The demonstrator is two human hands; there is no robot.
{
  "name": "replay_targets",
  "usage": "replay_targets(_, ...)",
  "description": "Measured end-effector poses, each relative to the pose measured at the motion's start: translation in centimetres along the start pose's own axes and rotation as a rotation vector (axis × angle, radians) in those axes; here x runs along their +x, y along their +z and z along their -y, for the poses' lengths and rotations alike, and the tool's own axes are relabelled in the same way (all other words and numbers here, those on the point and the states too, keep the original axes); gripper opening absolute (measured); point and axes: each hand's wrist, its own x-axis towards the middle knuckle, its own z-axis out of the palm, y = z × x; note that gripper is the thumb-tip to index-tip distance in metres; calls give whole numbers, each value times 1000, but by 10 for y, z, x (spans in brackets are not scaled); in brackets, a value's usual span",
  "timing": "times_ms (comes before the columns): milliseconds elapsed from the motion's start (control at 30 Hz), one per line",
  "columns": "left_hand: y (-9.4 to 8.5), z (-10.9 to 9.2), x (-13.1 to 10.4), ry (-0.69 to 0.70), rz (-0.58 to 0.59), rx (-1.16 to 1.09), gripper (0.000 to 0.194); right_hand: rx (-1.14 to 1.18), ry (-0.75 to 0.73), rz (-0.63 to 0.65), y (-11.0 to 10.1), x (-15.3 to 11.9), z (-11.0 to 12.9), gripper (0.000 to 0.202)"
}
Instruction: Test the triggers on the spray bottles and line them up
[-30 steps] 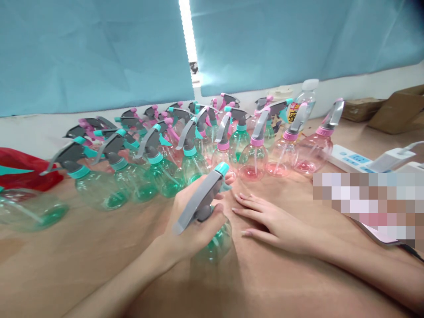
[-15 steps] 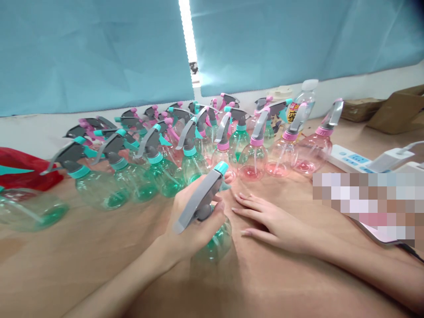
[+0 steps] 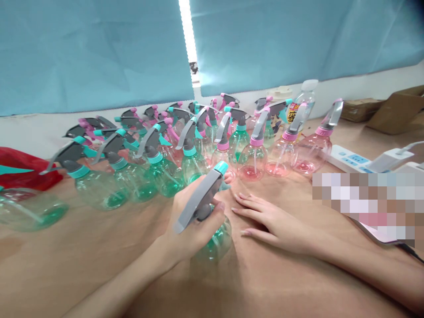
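My left hand (image 3: 194,221) is wrapped round the neck of a spray bottle (image 3: 217,240) with a green see-through body and a grey and turquoise spray head. The bottle stands upright in front of me, its collar hidden by my fingers. Flat on the tabletop lies my right hand (image 3: 268,223), fingers stretched out, a little to the right of that bottle and holding nothing. Beyond my hands stand more spray bottles: green ones (image 3: 170,176) toward the left and pink ones (image 3: 252,163) toward the right.
A power strip (image 3: 351,157) with a white plug lies at the right, before a cardboard box (image 3: 395,112). A clear bottle (image 3: 306,99) with a yellow and red label stands behind the pink bottles. Red plastic (image 3: 29,170) lies far left. A blurred-out patch covers something at the right.
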Motion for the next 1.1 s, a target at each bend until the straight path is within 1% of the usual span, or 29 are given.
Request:
replay_targets(267, 1, 2, 1, -20, 8, -18, 25, 16, -4, -10, 0, 0, 0, 57)
replay_targets(400, 2, 5, 3, 28, -29, -17, 26, 18, -13, -29, -1, 0, 1, 56)
replay_targets(567, 2, 5, -4, -59, -19, 6, 43, -6, -11, -16, -1, 1, 2, 55)
replay_targets(633, 2, 6, -9, -71, -13, 5, 47, -27, -17, -17, -2, 1, 2, 54)
replay_targets(700, 1, 7, -14, -86, -3, -9, 46, -51, -33, -24, -3, 3, 3, 54)
replay_targets(767, -1, 7, -18, -111, 13, -40, 37, -70, -49, -34, -4, 5, 5, 53)
replay_targets(867, -8, 7, -23, -147, 25, -68, 19, -100, -57, -20, -7, 10, 8, 50)
replay_targets(933, -17, 11, -30, -155, 6, -47, 17, -130, -56, 14, -10, 13, 10, 51)
replay_targets(1033, -37, 22, -45, -153, -73, 32, 17, -194, -42, 77, -16, 17, 15, 49)
replay_targets(1067, -45, 26, -51, -153, -116, 64, 16, -220, -33, 101, -19, 19, 18, 47)
replay_targets(1100, -53, 31, -58, -178, -142, 102, 17, -244, -23, 129, -22, 21, 22, 44)
